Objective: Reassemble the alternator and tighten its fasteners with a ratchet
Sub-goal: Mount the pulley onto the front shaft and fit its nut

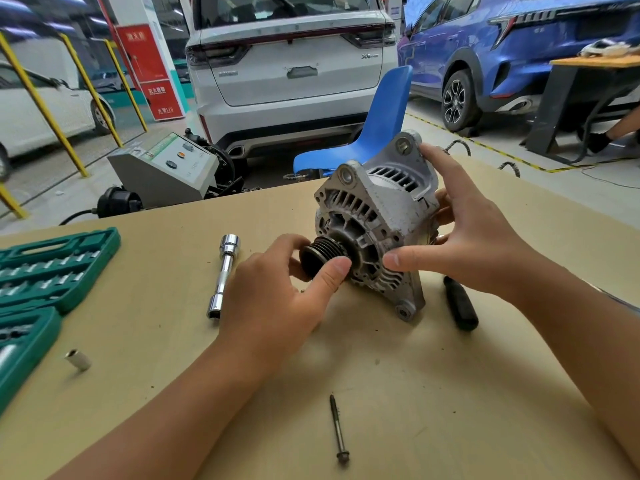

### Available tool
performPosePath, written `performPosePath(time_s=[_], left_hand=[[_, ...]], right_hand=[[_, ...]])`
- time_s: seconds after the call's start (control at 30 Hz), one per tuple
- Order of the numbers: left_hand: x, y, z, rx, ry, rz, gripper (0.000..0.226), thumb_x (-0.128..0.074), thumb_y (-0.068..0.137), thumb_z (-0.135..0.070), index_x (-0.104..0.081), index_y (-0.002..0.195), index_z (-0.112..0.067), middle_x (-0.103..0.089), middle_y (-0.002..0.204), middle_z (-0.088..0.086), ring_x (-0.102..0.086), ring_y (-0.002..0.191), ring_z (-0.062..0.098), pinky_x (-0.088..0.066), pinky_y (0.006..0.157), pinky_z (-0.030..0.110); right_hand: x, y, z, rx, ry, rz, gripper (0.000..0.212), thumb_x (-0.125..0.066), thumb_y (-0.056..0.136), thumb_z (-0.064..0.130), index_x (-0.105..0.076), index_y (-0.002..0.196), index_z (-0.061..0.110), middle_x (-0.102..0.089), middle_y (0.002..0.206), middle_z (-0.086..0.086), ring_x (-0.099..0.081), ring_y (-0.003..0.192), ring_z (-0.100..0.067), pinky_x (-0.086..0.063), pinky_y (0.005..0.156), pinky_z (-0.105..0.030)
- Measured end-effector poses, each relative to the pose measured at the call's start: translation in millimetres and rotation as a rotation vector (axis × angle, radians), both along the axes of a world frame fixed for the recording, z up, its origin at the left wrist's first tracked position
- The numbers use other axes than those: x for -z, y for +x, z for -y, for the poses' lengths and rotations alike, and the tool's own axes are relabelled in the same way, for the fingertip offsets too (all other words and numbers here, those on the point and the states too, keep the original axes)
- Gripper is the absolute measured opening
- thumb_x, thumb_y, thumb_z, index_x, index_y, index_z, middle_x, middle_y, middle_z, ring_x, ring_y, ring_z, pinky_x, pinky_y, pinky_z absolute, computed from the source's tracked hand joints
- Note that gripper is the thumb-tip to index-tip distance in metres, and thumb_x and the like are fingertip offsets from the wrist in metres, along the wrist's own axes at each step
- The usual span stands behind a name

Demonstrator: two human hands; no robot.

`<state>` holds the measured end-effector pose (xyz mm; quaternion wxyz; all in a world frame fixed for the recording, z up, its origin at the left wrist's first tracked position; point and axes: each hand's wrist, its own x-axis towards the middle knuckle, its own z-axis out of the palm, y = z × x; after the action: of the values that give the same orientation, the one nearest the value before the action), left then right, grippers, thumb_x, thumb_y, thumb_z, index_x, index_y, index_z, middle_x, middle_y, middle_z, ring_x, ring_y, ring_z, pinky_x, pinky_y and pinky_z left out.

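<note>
The grey alternator (381, 206) stands tilted on the tan table (433, 393), its black ribbed pulley (320, 252) facing me. My left hand (277, 299) pinches the pulley between thumb and fingers. My right hand (474, 237) wraps round the housing's right side, thumb on the front face and fingers spread over the rear. A long bolt (338, 429) lies loose near the front of the table. A chrome extension bar with sockets on its ends (223, 275) lies left of my left hand. A black tool handle (460, 303) shows under my right wrist.
A green socket set case (45, 268) lies open at the left edge, with a loose small socket (78, 359) beside it. Beyond the table stand a blue chair (377, 126), a grey test unit (166, 168) on the floor, and parked cars.
</note>
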<state>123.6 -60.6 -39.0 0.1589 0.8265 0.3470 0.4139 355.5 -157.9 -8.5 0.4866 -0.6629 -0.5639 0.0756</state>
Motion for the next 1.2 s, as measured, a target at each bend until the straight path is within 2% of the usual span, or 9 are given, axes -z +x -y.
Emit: performPosePath(time_s=[0.17,0.23,0.4,0.6,0.77,0.87,0.93,1.07,1.2], left_hand=[[2.8,2.5,3.5,0.033,0.171,-0.042,0.073,-0.092,0.063,-0.049,-0.046,0.119,-0.035,-0.06,0.109,-0.008,-0.056,0.094,0.017,-0.047,0.078,0.036],[3.7,4.4,4.9,0.037,0.226,-0.086,0.085,-0.089,0.06,-0.058,-0.043,0.127,-0.032,-0.055,0.117,-0.002,-0.053,0.104,0.02,-0.045,0.085,0.042],[-2.5,3.5,2.0,-0.071,0.054,-0.099,0.064,-0.038,0.083,-0.085,-0.061,0.112,-0.033,-0.068,0.084,-0.015,-0.06,0.071,0.011,-0.049,0.083,0.044],[-0.1,7.6,12.7,-0.013,0.225,0.001,0.061,-0.068,0.075,-0.069,-0.05,0.12,-0.031,-0.065,0.087,-0.013,-0.059,0.078,0.013,-0.045,0.084,0.042],[-8.8,-2.5,-3.2,-0.077,-0.045,-0.088,0.067,-0.035,0.082,-0.088,-0.062,0.115,-0.036,-0.066,0.096,-0.018,-0.063,0.09,0.008,-0.052,0.086,0.051],[-10.2,-4.6,-11.0,0.114,-0.281,-0.091,0.06,-0.05,0.083,-0.084,-0.071,0.103,-0.031,-0.073,0.087,-0.011,-0.069,0.08,0.008,-0.057,0.075,0.044],[-9.2,-3.0,-8.0,0.093,-0.186,-0.059,0.047,-0.073,0.079,-0.069,-0.066,0.108,-0.032,-0.071,0.094,-0.013,-0.067,0.077,0.011,-0.053,0.069,0.038],[0.8,5.8,4.6,0.02,0.243,-0.161,0.087,-0.078,0.063,-0.071,-0.042,0.134,-0.036,-0.057,0.12,-0.01,-0.057,0.106,0.018,-0.039,0.087,0.041],[-1.0,7.9,3.6,0.078,-0.245,0.03,0.073,-0.05,0.079,-0.087,-0.053,0.131,-0.037,-0.07,0.101,-0.014,-0.069,0.093,0.013,-0.059,0.078,0.048]], right_hand=[[0.1,-1.4,0.1,0.012,0.014,-0.014,0.125,-0.087,0.037,0.065,-0.018,0.142,0.072,-0.053,0.109,0.027,-0.055,0.1,-0.001,-0.046,0.077,-0.026],[-0.3,-1.9,0.6,0.008,0.016,-0.011,0.125,-0.087,0.037,0.065,-0.019,0.142,0.071,-0.053,0.108,0.026,-0.056,0.098,-0.001,-0.047,0.076,-0.026],[-0.3,-2.2,2.3,0.007,0.009,-0.013,0.125,-0.087,0.039,0.065,-0.018,0.143,0.069,-0.051,0.113,0.028,-0.054,0.103,-0.002,-0.048,0.083,-0.031],[-0.3,-5.0,0.6,0.026,0.032,0.001,0.122,-0.087,0.039,0.066,-0.02,0.141,0.07,-0.051,0.106,0.036,-0.054,0.098,0.005,-0.045,0.078,-0.023],[-1.3,-5.2,1.5,0.017,0.015,-0.006,0.123,-0.086,0.039,0.069,-0.019,0.141,0.071,-0.05,0.111,0.032,-0.053,0.103,0.001,-0.047,0.082,-0.03],[-1.8,-4.4,2.1,0.015,0.011,-0.009,0.124,-0.086,0.037,0.071,-0.018,0.14,0.072,-0.05,0.112,0.031,-0.052,0.104,0.001,-0.047,0.081,-0.029],[-2.6,-3.4,2.0,0.02,0.007,-0.006,0.125,-0.086,0.036,0.072,-0.019,0.141,0.072,-0.05,0.112,0.03,-0.053,0.104,0.001,-0.048,0.083,-0.031],[-2.4,-4.7,2.6,0.019,0.016,-0.007,0.126,-0.086,0.035,0.072,-0.021,0.143,0.069,-0.052,0.111,0.028,-0.054,0.1,0.003,-0.048,0.082,-0.028],[-2.3,-4.6,4.0,0.015,0.027,-0.001,0.125,-0.085,0.036,0.071,-0.022,0.143,0.068,-0.051,0.108,0.032,-0.054,0.098,0.005,-0.045,0.078,-0.023]])
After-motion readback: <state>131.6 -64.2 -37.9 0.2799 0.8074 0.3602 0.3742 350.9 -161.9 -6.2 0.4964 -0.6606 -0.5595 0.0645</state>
